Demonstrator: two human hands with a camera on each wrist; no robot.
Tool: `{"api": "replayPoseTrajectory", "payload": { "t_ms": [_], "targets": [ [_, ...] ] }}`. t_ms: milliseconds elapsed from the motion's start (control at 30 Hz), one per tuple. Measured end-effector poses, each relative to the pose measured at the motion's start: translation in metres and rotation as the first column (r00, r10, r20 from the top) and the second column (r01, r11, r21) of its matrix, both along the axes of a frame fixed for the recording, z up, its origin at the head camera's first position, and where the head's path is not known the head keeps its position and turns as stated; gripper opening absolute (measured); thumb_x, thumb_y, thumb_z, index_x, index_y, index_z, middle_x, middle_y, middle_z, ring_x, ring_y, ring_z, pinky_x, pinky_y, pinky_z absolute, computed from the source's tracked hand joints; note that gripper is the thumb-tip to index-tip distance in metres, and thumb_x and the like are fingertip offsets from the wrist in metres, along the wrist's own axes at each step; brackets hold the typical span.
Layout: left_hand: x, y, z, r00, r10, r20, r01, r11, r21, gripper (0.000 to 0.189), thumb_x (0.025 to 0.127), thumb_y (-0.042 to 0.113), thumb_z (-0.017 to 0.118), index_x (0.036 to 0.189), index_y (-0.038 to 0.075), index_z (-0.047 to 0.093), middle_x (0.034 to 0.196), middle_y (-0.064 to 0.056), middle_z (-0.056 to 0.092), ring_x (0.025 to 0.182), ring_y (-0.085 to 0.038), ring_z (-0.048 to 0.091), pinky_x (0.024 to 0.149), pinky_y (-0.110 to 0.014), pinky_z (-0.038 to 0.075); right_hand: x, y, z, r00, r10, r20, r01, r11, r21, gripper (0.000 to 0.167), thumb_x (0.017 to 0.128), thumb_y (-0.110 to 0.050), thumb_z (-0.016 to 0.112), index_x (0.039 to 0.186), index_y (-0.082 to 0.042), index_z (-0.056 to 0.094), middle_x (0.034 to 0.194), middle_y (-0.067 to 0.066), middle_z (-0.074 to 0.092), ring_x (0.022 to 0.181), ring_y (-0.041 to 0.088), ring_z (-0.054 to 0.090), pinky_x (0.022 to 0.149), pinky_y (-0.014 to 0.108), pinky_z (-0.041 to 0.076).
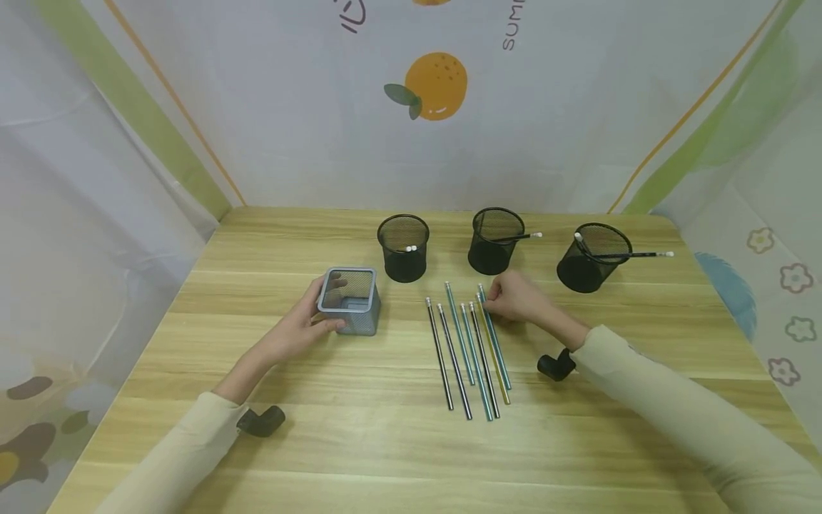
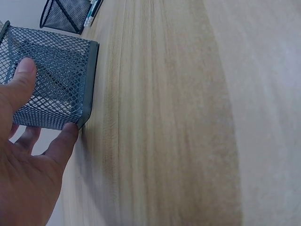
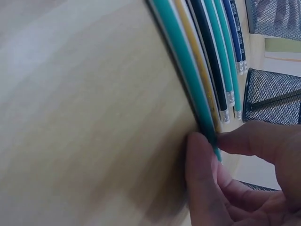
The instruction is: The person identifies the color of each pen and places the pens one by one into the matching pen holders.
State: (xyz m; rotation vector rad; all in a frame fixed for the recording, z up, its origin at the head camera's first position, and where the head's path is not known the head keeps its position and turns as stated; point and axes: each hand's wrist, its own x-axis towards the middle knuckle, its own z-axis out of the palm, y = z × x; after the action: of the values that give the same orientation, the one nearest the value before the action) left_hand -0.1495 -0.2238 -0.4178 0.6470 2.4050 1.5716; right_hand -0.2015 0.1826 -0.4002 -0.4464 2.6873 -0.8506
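On the left of the table, my left hand (image 1: 289,334) holds a grey square mesh pen holder (image 1: 361,323), thumb on its near side and fingers round the side and back. In the left wrist view the thumb lies against the mesh (image 2: 56,84), and one fingertip touches the base corner. My right hand (image 1: 519,298) pinches the rightmost teal pencil (image 1: 501,357) near its eraser end between thumb and forefinger; the pencil lies along the wood. Close beside it are a yellow pencil (image 1: 498,360) and several black and teal pencils (image 1: 456,364), roughly side by side with erasers pointing away.
Three round black mesh cups stand along the back: a left cup (image 1: 404,268) with two white-tipped pencils, a middle cup (image 1: 489,257) with one black pencil, and a right cup (image 1: 581,275) with two. A printed curtain (image 1: 295,128) hangs behind the wooden table (image 1: 359,457).
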Motion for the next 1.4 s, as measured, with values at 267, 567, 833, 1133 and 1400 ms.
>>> {"api": "replayPoseTrajectory", "payload": {
  "t_ms": [267, 567, 833, 1133, 1400],
  "targets": [
    [0.001, 0.000, -0.001, 1.000, 0.005, -0.001, -0.005, 1.000, 0.001, 0.080, 0.099, -0.001, 0.064, 0.160, 0.004, 0.013, 0.159, -0.027, 0.026, 0.144, -0.049, 0.026, 0.113, -0.064, 0.028, -0.003, -0.006, 0.003, 0.996, -0.008, 0.088, 0.007, 1.000, 0.017, 0.039, 0.086, -0.004, 0.068, 0.052, -0.013, 0.050, 0.050, 0.002, 0.060, 0.049, 0.017, 0.066, 0.046, 0.019, 0.043],
    [0.001, -0.001, -0.001, 1.000, 0.005, -0.005, -0.005, 1.000, 0.002, 0.080, 0.099, 0.000, 0.064, 0.160, 0.006, 0.014, 0.159, -0.026, 0.027, 0.144, -0.048, 0.027, 0.114, -0.063, 0.028, -0.006, -0.009, 0.005, 0.995, -0.004, 0.097, -0.004, 0.997, 0.082, 0.041, 0.087, -0.006, 0.067, 0.049, -0.012, 0.053, 0.051, 0.004, 0.062, 0.049, 0.017, 0.066, 0.043, 0.017, 0.038],
    [0.000, -0.001, -0.001, 1.000, -0.002, -0.016, 0.002, 1.000, 0.000, 0.080, 0.098, -0.001, 0.064, 0.160, 0.005, 0.014, 0.159, -0.026, 0.026, 0.144, -0.049, 0.026, 0.113, -0.063, 0.030, -0.007, -0.011, 0.006, 0.994, -0.006, 0.107, -0.010, 0.988, 0.151, 0.046, 0.085, -0.008, 0.067, 0.045, -0.016, 0.047, 0.045, 0.001, 0.056, 0.041, 0.010, 0.053, 0.041, 0.017, 0.024],
    [-0.001, 0.000, -0.002, 1.000, -0.002, -0.006, 0.002, 1.000, -0.001, 0.079, 0.098, -0.001, 0.064, 0.160, 0.005, 0.015, 0.159, -0.025, 0.026, 0.143, -0.050, 0.027, 0.113, -0.062, 0.030, -0.005, -0.013, 0.005, 0.995, -0.009, 0.103, -0.011, 0.982, 0.190, 0.046, 0.083, -0.010, 0.067, 0.045, -0.018, 0.043, 0.041, -0.008, 0.040, 0.037, 0.006, 0.036, 0.040, 0.018, 0.021],
    [0.000, 0.000, 0.000, 1.000, 0.000, 0.004, 0.000, 1.000, -0.004, 0.081, 0.099, 0.000, 0.064, 0.161, 0.008, 0.013, 0.159, -0.026, 0.026, 0.144, -0.049, 0.026, 0.113, -0.063, 0.029, -0.005, -0.016, 0.008, 0.997, 0.007, 0.082, -0.023, 0.980, 0.197, 0.047, 0.084, -0.008, 0.068, 0.046, -0.018, 0.041, 0.042, -0.009, 0.034, 0.038, 0.006, 0.030, 0.041, 0.018, 0.019]
  ]
}}
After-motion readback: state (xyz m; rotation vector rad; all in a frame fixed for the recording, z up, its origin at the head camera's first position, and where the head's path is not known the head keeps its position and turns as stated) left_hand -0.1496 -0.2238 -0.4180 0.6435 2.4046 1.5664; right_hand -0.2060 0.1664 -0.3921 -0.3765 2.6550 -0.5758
